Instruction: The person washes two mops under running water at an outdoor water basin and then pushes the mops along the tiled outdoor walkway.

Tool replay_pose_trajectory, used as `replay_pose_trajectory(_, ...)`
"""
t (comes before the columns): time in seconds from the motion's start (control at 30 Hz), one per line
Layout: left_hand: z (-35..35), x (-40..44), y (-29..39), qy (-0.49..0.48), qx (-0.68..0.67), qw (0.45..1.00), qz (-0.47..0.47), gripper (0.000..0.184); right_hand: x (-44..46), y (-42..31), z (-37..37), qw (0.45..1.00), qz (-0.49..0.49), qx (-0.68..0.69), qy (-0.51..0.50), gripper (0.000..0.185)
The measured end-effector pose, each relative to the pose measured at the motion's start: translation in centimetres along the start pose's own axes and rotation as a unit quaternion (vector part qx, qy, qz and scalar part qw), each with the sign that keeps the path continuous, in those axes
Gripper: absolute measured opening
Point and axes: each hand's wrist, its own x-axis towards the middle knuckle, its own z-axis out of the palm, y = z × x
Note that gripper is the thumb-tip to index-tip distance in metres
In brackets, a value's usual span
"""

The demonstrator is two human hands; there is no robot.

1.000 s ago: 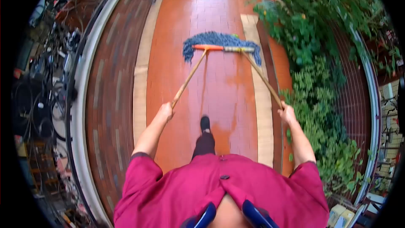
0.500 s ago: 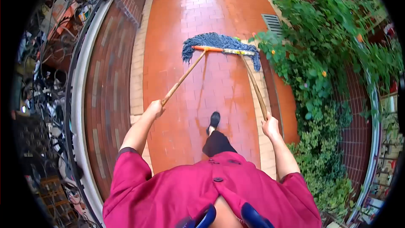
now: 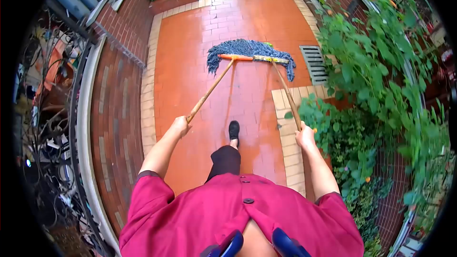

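we are gripping separate wooden mop handles in left hand and right hand. blue mop heads are lying near the tiled walkway's right-edge drain grate.

The left hand and right hand reach forward, set well apart, each curled into a closed grip. The left arm and right arm stretch ahead from the shoulders, both slanting inward toward the wrists. The left hand sits slightly farther forward. Between them, one leg steps out ahead.
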Motion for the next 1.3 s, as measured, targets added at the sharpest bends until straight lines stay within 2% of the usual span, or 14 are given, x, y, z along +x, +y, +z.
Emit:
replay_pose_trajectory(0.03, -1.2, 3.1, 1.9, 0.004, -0.005, 1.0, 0.008, 0.032, 4.0, -0.6, -0.6, 1.0, -0.002, 0.021, 0.014, 0.041)
replay_pose_trajectory(0.1, -3.8, 10.2, 6.0, -0.002, -0.005, 1.0, 0.018, 0.031, 12.3, -1.2, -1.5, 1.0, -0.016, 0.007, 0.004, 0.045)
replay_pose_trajectory(0.17, -5.7, 17.8, 9.3, 0.047, 0.025, 0.997, 0.064, 0.03, 21.3, -0.8, -1.7, 0.998, -0.054, -0.027, 0.032, 0.047)
replay_pose_trajectory(0.2, -7.8, 20.1, 12.8, 0.028, 0.007, 0.999, 0.038, 0.032, 26.3, -2.1, -3.7, 0.999, -0.003, -0.046, -0.026, 0.048)
replay_pose_trajectory(0.3, -13.5, 28.5, 21.0, 0.015, -0.01, 1.0, 0.016, 0.038, 39.2, -6.0, -8.1, 0.999, -0.001, -0.051, -0.019, 0.048)
replay_pose_trajectory(0.33, -15.9, 29.0, 22.4, 0.002, -0.025, 1.0, 0.002, 0.038, 40.8, -8.6, -8.7, 0.998, 0.023, -0.029, -0.042, 0.049)
replay_pose_trajectory(0.63, -26.1, 51.0, 40.9, -0.024, -0.081, 0.995, -0.053, 0.035, 73.4, -13.1, -12.9, 0.999, -0.039, -0.024, -0.017, 0.049)
replay_pose_trajectory(0.67, -26.1, 54.8, 42.0, 0.009, -0.081, 0.996, -0.02, 0.034, 77.7, -14.2, -14.3, 0.995, -0.016, -0.083, -0.051, 0.045)
replay_pose_trajectory(0.7, -27.2, 58.2, 44.1, -0.003, -0.065, 0.998, -0.024, 0.036, 81.9, -13.9, -14.9, 0.997, -0.057, -0.054, -0.02, 0.044)
replay_pose_trajectory(0.77, -32.5, 60.8, 50.4, -0.028, -0.131, 0.989, -0.056, 0.037, 89.0, -16.2, -17.7, 0.998, -0.028, -0.022, -0.043, 0.05)
replay_pose_trajectory(0.9, -38.3, 68.8, 52.6, -0.021, -0.102, 0.993, -0.05, 0.035, 98.5, -22.9, -22.1, 0.996, -0.032, -0.074, -0.046, 0.049)
replay_pose_trajectory(1.07, -46.4, 81.2, 60.9, -0.023, -0.1, 0.993, -0.051, 0.034, 116.6, -25.7, -27.6, 0.994, -0.053, -0.08, -0.046, 0.05)
replay_pose_trajectory(1.2, -52.3, 93.1, 65.8, -0.02, -0.12, 0.992, -0.035, 0.032, 130.4, -29.6, -28.8, 0.996, -0.048, -0.061, -0.044, 0.055)
replay_pose_trajectory(1.3, -51.9, 104.5, 67.2, 0.063, -0.04, 0.996, 0.041, 0.032, 141.5, -30.3, -30.2, 0.986, -0.121, -0.11, -0.019, 0.042)
